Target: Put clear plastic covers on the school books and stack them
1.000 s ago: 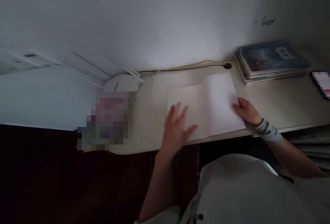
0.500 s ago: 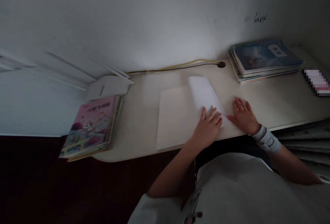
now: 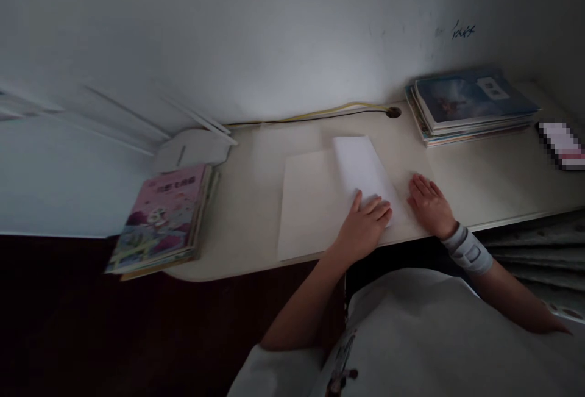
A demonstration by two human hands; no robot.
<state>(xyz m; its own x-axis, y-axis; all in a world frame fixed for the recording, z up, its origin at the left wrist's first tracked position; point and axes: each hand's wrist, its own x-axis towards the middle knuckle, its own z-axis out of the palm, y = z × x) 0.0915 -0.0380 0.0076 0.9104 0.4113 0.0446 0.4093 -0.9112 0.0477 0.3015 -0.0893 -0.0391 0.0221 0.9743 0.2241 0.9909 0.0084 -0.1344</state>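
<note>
A white sheet of paper (image 3: 311, 202) lies on the pale desk (image 3: 247, 202), with its right part folded over into a narrower flap (image 3: 359, 162). My left hand (image 3: 365, 226) rests flat on the near end of that flap, fingers stretched out. Beside it, my right hand (image 3: 427, 205) lies open on the desk at the flap's right edge, fingers flat. A grey wrist band (image 3: 468, 250) sits on my right wrist. Neither hand holds anything.
A pink picture book (image 3: 159, 220) tops a small stack at the desk's left end. Another stack of books (image 3: 470, 107) stands at the back right. A yellow cable (image 3: 320, 116) runs along the wall to a hole (image 3: 393, 113). A white flat object (image 3: 192, 150) lies behind the pink book.
The sheet's right half was folded over to the left. My left hand moved right onto the folded flap and now presses it; my right hand let go of the edge and lies flat.
</note>
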